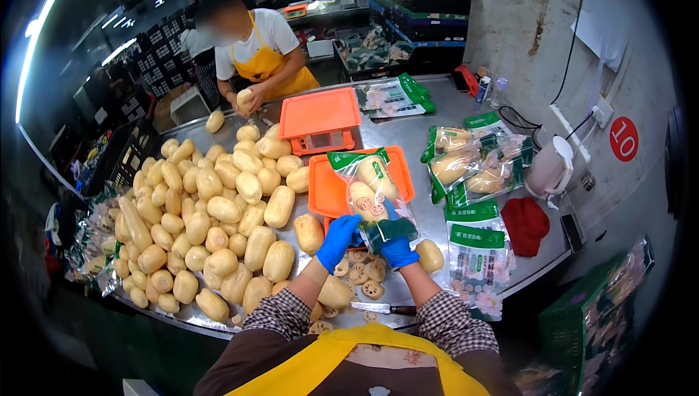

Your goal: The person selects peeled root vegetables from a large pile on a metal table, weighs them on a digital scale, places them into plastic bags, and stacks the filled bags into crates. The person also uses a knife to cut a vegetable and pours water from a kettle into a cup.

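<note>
In front of me is a clear and green plastic bag (pixel 365 185) with pieces of lotus root inside and printed lotus slices on its face. My left hand (pixel 339 242), in a blue glove, pinches the lower left edge of the bag. The gloved right hand (pixel 400 251) grips its lower right end, some fingers hidden behind the film. Behind the bag shows the orange pan of a weighing scale (pixel 327 191). Cut lotus root slices (pixel 365 273) lie below my hands. Nearer to me is a knife (pixel 382 307) with a dark handle. A lotus root piece (pixel 430 255) sits right of my right hand.
A large pile of lotus root (pixel 218 210) covers the table's left. A second orange scale (pixel 319 114) stands farther back. To the right are filled bags (pixel 478 164), flat bags (pixel 476 262), a red cloth (pixel 525 226) and a kettle (pixel 550 166). Across the table, a person (pixel 267 52) holds a root.
</note>
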{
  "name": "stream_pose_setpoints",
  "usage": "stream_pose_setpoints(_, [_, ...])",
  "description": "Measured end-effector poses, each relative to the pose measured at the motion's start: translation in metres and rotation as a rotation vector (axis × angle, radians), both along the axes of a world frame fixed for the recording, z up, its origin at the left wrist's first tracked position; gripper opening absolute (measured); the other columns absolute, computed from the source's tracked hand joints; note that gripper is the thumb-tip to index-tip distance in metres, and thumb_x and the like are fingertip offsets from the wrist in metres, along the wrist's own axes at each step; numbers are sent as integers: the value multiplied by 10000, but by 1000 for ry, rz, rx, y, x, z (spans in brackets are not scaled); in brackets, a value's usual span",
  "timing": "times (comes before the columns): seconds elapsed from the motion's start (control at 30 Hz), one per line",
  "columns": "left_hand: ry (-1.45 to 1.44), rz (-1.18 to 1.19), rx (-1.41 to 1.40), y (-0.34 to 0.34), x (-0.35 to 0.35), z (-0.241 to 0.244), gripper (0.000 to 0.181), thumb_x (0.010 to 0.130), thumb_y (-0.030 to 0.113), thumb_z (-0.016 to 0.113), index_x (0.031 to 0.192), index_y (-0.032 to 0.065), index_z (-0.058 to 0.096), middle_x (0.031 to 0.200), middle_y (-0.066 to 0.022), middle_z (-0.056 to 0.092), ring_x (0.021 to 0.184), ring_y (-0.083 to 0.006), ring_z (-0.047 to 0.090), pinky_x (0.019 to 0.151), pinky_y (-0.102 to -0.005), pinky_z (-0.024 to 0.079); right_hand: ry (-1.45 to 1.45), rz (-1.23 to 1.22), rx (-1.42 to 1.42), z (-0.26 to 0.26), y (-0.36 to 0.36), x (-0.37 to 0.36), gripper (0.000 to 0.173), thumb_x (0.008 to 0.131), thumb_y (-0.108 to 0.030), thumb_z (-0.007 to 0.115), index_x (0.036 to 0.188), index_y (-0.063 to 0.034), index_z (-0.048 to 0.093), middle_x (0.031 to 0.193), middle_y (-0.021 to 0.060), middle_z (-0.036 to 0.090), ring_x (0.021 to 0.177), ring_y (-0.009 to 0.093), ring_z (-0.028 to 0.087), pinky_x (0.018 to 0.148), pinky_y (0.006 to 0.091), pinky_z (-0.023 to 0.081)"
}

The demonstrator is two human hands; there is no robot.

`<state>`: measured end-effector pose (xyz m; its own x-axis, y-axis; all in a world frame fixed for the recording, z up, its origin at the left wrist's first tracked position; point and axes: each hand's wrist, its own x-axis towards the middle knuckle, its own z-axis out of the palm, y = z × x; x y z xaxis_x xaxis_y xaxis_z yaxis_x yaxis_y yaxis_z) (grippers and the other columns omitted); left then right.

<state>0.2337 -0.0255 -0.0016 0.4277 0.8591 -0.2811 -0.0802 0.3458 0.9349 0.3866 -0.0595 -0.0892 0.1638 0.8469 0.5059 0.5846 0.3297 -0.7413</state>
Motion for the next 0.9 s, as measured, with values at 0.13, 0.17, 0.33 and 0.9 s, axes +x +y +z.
stream_pose_setpoints(0.13, [140, -19, 3, -22, -4, -6, 499, 880, 500, 537, 946, 6, 576, 764, -75, 577, 607, -166, 599, 546, -258, 495, -475, 3, 8, 52, -10, 0, 137, 755, -194, 603, 831, -80, 592, 784, 137, 605, 726, 290, 590, 646, 416, 454])
stream_pose_setpoints(0.17, [190, -57, 1, -24, -3, -9, 531, 876, 528, 528, 956, 5, 577, 780, -78, 581, 620, -167, 605, 547, -256, 495, -478, 17, -45, 59, -12, 1, 176, 747, -195, 610, 880, -80, 593, 805, 138, 606, 742, 292, 589, 649, 414, 455])
stream_pose_setpoints(0.33, [123, -184, 64, -34, -6, -12, 434, 949, 420, 464, 958, 4, 585, 727, -52, 591, 628, -123, 594, 561, -249, 479, -156, -75, 57, 65, -1, -7, 522, 684, -207, 664, 1170, -73, 530, 920, 146, 599, 843, 296, 585, 655, 404, 470])
stream_pose_setpoints(0.9, [286, -372, 245, -17, 5, -15, 452, 957, 404, 452, 901, -19, 600, 717, -89, 626, 626, -146, 582, 609, -296, 474, -586, -36, -144, 92, 40, -3, 538, 754, -272, 637, 1234, -68, 506, 1104, 176, 556, 1027, 330, 537, 862, 400, 432])
